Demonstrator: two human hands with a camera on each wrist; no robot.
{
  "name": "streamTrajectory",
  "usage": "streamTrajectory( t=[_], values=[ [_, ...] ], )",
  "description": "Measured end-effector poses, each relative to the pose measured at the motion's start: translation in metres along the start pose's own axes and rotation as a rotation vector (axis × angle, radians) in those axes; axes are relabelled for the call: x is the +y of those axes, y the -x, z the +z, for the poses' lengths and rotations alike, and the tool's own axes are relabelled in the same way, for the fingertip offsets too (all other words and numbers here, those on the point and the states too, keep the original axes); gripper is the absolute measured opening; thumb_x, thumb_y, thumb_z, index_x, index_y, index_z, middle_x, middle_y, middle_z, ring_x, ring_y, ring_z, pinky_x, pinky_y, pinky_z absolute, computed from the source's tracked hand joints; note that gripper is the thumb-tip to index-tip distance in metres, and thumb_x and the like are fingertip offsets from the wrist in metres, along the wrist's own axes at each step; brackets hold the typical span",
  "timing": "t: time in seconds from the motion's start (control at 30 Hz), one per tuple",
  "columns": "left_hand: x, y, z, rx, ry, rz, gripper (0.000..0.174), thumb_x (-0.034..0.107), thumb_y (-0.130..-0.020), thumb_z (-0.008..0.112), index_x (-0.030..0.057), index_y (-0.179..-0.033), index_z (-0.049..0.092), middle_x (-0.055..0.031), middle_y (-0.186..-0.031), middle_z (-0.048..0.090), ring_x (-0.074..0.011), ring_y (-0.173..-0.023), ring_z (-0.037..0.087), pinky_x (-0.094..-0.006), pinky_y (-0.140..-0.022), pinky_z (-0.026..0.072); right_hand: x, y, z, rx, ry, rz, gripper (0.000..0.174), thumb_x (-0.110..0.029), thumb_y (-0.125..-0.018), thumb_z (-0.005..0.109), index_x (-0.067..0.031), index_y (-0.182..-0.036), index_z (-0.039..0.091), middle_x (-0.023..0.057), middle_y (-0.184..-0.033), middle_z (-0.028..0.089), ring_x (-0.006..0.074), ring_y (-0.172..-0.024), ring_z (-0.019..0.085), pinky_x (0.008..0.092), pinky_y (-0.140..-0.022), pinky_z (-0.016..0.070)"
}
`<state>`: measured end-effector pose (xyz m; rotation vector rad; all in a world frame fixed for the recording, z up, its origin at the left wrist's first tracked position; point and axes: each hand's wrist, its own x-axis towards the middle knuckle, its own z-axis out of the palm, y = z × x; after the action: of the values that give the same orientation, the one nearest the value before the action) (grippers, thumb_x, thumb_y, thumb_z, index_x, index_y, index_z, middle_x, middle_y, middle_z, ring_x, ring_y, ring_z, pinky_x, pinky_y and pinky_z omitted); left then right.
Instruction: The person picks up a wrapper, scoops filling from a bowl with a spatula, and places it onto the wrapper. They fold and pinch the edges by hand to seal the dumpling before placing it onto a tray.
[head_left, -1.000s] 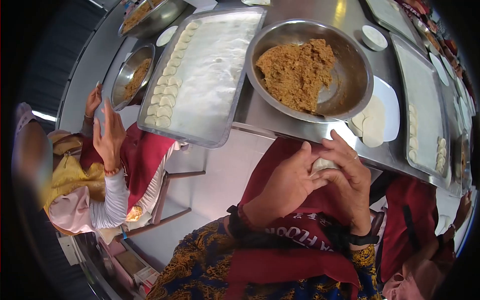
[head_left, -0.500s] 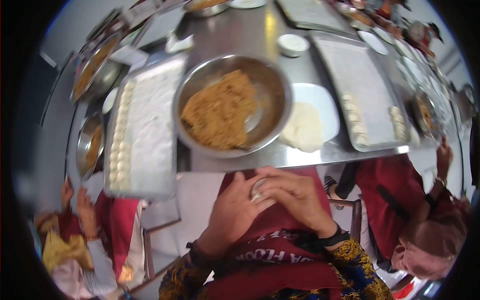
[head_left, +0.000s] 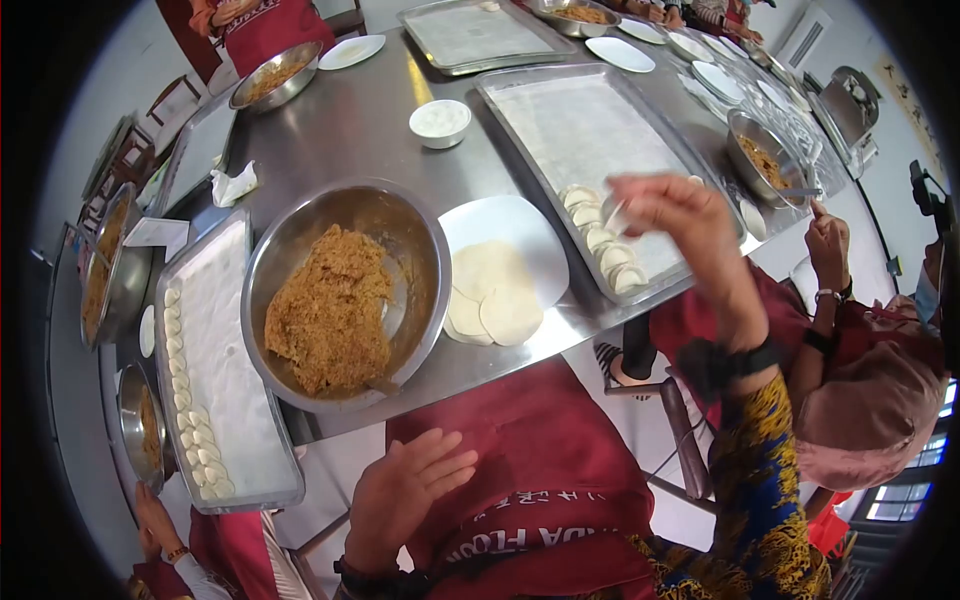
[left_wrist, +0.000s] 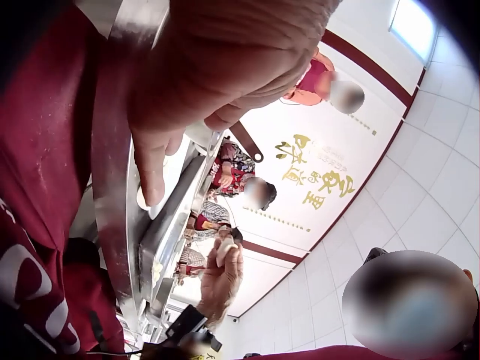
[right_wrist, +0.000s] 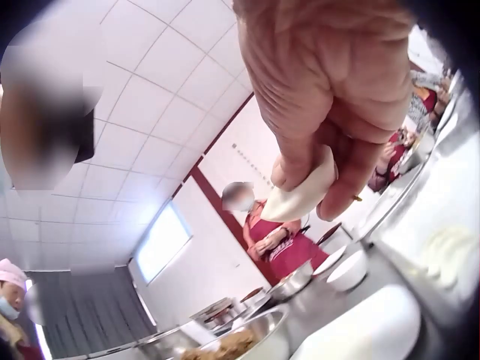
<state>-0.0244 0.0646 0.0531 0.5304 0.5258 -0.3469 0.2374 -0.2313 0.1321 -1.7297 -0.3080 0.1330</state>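
Right now I see my right hand (head_left: 685, 215) pinching a folded dumpling (head_left: 617, 214) just above the tray (head_left: 570, 120), while my left hand (head_left: 405, 490) hangs spread and empty over the red apron (head_left: 540, 440), below the surface (head_left: 340, 130) edge.

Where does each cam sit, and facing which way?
Head: on the head, looking down at the steel table; left hand over the red apron, right hand above the tray.
Left wrist: under the left hand, facing along the table edge toward a lettered wall; that hand shows.
Right wrist: under the right hand, facing up toward the tiled ceiling; it pinches a dumpling.
Shared: head and left wrist both show the right hand.
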Motion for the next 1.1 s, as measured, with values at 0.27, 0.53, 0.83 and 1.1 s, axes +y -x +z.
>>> streamTrajectory(
  t=[0.27, 0.53, 0.83, 1.1],
  values=[
    [-0.003, -0.013, -0.009, 0.031, -0.018, -0.058, 0.051, 0.033, -0.104, 0.037, -0.0056, -0.135, 0.048, -0.0284, -0.138, 0.049, -0.0476, -0.129, 0.046, -0.0567, -0.112, 0.0345, 0.064, -0.096, -0.035, 0.023, 0.017, 0.034, 0.015, -0.013, -0.093, 0.065, -0.0037, -0.103, 0.072, 0.0033, -0.094, 0.071, 0.0114, -0.087, 0.067, 0.0264, -0.075, 0.0549],
    [0.004, -0.033, -0.009, 0.036, 0.03, -0.102, 0.051, 0.033, -0.105, 0.035, -0.0043, -0.136, 0.048, -0.026, -0.139, 0.05, -0.0468, -0.131, 0.044, -0.0565, -0.112, 0.0332, 0.121, -0.134, -0.016, -0.027, 0.049, 0.138, 0.013, -0.011, -0.09, 0.067, -0.0039, -0.099, 0.073, 0.0006, -0.089, 0.07, 0.0097, -0.083, 0.063, 0.0248, -0.077, 0.0499],
    [0.005, -0.051, -0.012, 0.122, 0.074, -0.126, 0.053, 0.033, -0.105, 0.034, -0.0065, -0.139, 0.043, -0.0288, -0.139, 0.048, -0.0469, -0.131, 0.044, -0.0566, -0.113, 0.032, 0.146, -0.15, -0.002, -0.091, 0.116, 0.076, 0.012, -0.008, -0.089, 0.067, -0.0021, -0.097, 0.073, 0.0021, -0.088, 0.07, 0.01, -0.084, 0.062, 0.0254, -0.081, 0.05],
    [0.009, -0.053, -0.01, 0.104, 0.062, -0.102, 0.051, 0.03, -0.105, 0.034, -0.0065, -0.14, 0.041, -0.0287, -0.139, 0.048, -0.0462, -0.131, 0.044, -0.0559, -0.113, 0.032, 0.151, -0.148, -0.002, -0.177, 0.09, 0.068, 0.012, -0.008, -0.09, 0.066, -0.0015, -0.098, 0.073, 0.0034, -0.092, 0.071, 0.0119, -0.087, 0.063, 0.026, -0.084, 0.0508]
  ],
)
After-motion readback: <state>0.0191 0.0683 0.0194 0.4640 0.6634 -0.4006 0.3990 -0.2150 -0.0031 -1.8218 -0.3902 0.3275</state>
